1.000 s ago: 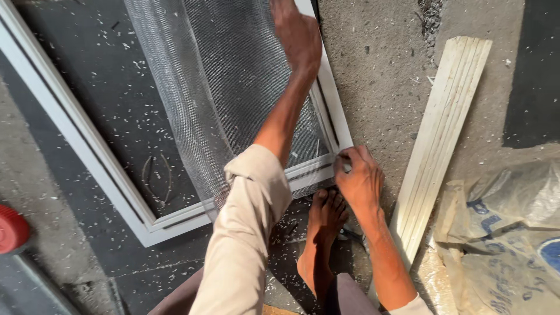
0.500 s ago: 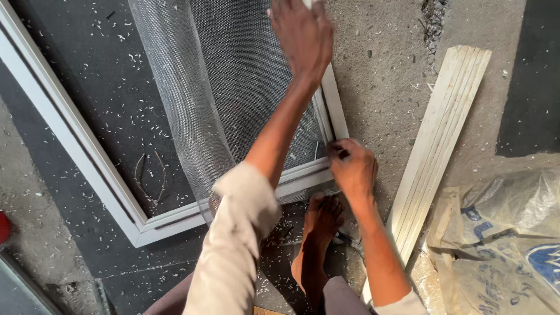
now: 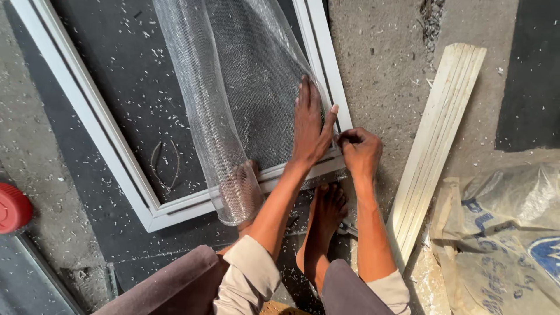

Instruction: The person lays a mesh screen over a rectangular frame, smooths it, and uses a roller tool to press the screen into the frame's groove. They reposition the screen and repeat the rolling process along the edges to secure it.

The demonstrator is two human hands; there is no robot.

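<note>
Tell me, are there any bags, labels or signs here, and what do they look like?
Sack: lying crumpled on the floor at the lower right, beside the pale wooden strip; woven plastic, dusty beige, with blue printed marks.
No other package, sign or screen shows.

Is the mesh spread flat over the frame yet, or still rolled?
Partly rolled: the mesh lies flat under the left hand at the frame corner, its left side curled.
</note>
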